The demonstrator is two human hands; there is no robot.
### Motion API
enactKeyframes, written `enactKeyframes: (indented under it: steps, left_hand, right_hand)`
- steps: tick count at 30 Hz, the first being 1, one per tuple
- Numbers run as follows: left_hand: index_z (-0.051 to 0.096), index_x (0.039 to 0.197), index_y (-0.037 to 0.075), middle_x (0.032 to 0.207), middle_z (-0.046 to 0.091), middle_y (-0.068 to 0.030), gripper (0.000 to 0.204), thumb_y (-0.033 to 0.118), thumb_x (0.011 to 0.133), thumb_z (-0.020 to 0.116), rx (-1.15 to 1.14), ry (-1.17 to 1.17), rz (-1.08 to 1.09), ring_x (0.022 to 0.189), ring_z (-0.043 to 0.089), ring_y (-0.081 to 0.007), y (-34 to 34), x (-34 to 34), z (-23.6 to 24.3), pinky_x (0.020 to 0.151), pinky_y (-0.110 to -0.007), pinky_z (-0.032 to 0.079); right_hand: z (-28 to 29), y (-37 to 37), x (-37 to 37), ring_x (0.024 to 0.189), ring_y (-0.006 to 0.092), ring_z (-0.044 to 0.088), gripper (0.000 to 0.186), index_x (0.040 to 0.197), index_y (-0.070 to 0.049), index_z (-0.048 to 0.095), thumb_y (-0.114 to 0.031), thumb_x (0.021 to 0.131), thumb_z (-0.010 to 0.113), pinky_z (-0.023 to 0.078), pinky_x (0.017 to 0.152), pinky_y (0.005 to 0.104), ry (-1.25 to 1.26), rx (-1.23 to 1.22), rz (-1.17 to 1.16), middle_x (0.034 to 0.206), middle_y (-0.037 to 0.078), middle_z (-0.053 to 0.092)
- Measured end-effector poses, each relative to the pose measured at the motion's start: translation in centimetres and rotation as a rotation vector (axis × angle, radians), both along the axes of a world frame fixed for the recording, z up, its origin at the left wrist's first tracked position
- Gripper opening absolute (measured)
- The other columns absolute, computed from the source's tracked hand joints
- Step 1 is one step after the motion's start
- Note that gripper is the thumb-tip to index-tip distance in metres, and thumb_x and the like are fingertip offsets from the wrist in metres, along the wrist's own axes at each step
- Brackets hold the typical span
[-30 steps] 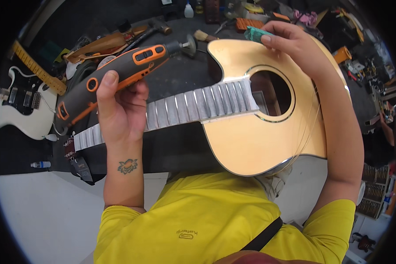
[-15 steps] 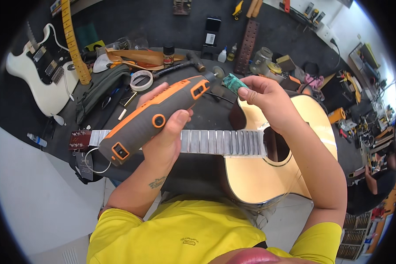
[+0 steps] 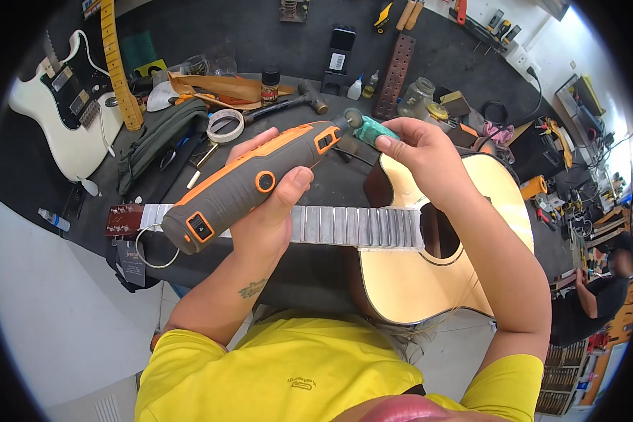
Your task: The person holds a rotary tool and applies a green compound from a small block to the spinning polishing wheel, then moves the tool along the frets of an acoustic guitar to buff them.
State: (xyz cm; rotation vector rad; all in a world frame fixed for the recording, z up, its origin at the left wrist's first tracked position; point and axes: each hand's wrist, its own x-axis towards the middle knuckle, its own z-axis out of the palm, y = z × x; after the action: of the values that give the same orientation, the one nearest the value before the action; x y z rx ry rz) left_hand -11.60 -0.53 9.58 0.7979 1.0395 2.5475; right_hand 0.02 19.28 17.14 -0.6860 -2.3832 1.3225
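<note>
My left hand [image 3: 278, 211] is wrapped round a grey and orange rotary tool [image 3: 235, 186], its nose tilted up to the right. On its tip sits a small round polishing wheel [image 3: 353, 117]. Between the thumb and fingers of my right hand [image 3: 418, 151] is a green block [image 3: 376, 131] that looks like polishing compound. The wheel meets the block's left end, seemingly touching it. Below both hands lies an acoustic guitar [image 3: 401, 281] with a pale top. Its neck, running left, has a fretboard covered in light tape [image 3: 320, 225] between the frets.
A white electric guitar body [image 3: 53, 126] and a loose maple neck [image 3: 119, 70] are at left. Behind my hands are a tape roll [image 3: 226, 126], a hammer [image 3: 288, 105], small bottles [image 3: 355, 88] and a glass jar [image 3: 418, 97]. Another person [image 3: 594, 302] works at far right.
The rotary tool has moved slightly right and turned a little, bringing its wheel against the green block. My right hand stays nearly in place.
</note>
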Motion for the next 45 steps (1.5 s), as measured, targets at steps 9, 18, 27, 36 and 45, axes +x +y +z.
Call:
enactKeyframes:
  steps: [9, 18, 27, 36, 45]
  left_hand:
    - [0.048, 0.138, -0.002, 0.117, 0.067, -0.0177, 0.058, 0.0, 0.086, 0.075, 0.025, -0.015, -0.032, 0.087, 0.069, -0.0197, 0.0, -0.2, 0.0, 0.078, -0.032, 0.057]
    - [0.059, 0.128, -0.005, 0.102, 0.072, -0.0159, 0.043, 0.004, 0.088, 0.073, -0.052, -0.124, -0.132, 0.071, 0.069, -0.0179, -1.3, -1.8, 0.7, 0.065, -0.028, 0.059]
    - [0.064, 0.107, 0.0, 0.091, 0.071, -0.0107, 0.026, 0.014, 0.087, 0.074, -0.263, -0.114, -0.113, 0.063, 0.065, -0.0111, -1.1, -2.3, 1.4, 0.047, -0.021, 0.049]
    - [0.063, 0.099, 0.008, 0.084, 0.067, -0.0029, 0.02, 0.019, 0.088, 0.074, -0.321, -0.115, -0.288, 0.066, 0.062, -0.0081, -0.3, -2.9, 1.0, 0.043, -0.021, 0.044]
    - [0.064, 0.1, 0.004, 0.091, 0.073, -0.0136, 0.027, 0.028, 0.092, 0.07, -0.379, -0.024, -0.204, 0.057, 0.058, -0.0096, 0.0, -2.6, 0.6, 0.043, -0.019, 0.043]
  right_hand:
    - [-0.4, 0.7, -0.1, 0.081, 0.0122, 0.057, 0.031, 0.113, 0.001, 0.071, -0.026, 0.097, 0.073, 0.047, 0.074, 0.031, -0.001, 0.014, -0.022, 0.089, 0.004, 0.068]
    - [-0.5, 1.9, 3.7, 0.081, 0.0113, 0.061, 0.036, 0.111, -0.001, 0.072, -0.033, 0.095, 0.073, 0.048, 0.073, 0.0296, -0.068, 0.15, -0.121, 0.088, 0.002, 0.07]
    - [-1.9, -10.1, 14.3, 0.093, 0.0096, 0.057, 0.029, 0.116, 0.002, 0.064, -0.018, 0.096, 0.073, 0.046, 0.085, 0.0259, 0.185, -0.298, -0.278, 0.101, 0.002, 0.065]
    - [-5.3, -10.8, 15.1, 0.106, 0.0138, 0.057, 0.032, 0.124, 0.005, 0.057, -0.008, 0.098, 0.07, 0.045, 0.096, 0.0284, 0.537, -0.363, -0.266, 0.113, 0.007, 0.063]
    - [-5.8, -10.6, 15.4, 0.106, 0.0137, 0.057, 0.032, 0.124, 0.004, 0.057, -0.006, 0.097, 0.07, 0.045, 0.095, 0.0282, 0.541, -0.358, -0.257, 0.113, 0.007, 0.061]
